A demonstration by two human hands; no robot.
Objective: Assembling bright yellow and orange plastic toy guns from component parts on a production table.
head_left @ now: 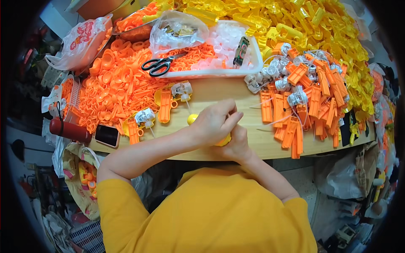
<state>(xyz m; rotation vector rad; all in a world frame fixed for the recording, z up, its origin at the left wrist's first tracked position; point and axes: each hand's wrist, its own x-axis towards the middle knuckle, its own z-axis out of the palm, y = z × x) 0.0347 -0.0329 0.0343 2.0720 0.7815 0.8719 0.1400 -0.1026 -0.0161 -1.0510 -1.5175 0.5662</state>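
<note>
Head view, yellow piece [223, 141]: sits low between both hands, near the table's front edge; shows only as a short strip, slanting from lower left to upper right; cannot tell full long axis or facing, as mostly covered; count, one.
Yellow knob [192, 119]: peeks out just beyond the left wrist, rounded; cannot tell whether joined to the yellow piece; count, one.
Left hand [214, 122]: lies above and partly over the right; fingers curled and pressed together; cannot tell what is pinched inside.
Right hand [237, 145]: cups the yellow piece from the right, fingers bent inward, tips partly hidden.
Half-built units: two, left of the hands, orange and yellow with white motors; upper one [166, 105] points toward the front edge, lower one [134, 130] likewise, slightly tilted.
Scissors [162, 64]: one pair, handles to the left, blades up and right, by the white tray [202, 74].
Circuit board [241, 51]: one, green, near upright in the tray.
Phone [107, 135]: one, beside one red bottle [70, 130].
Heaps: three, orange parts [118, 88] left, orange strips with motors [303, 101] right, yellow shells [295, 25] behind; too many pieces to count.
</note>
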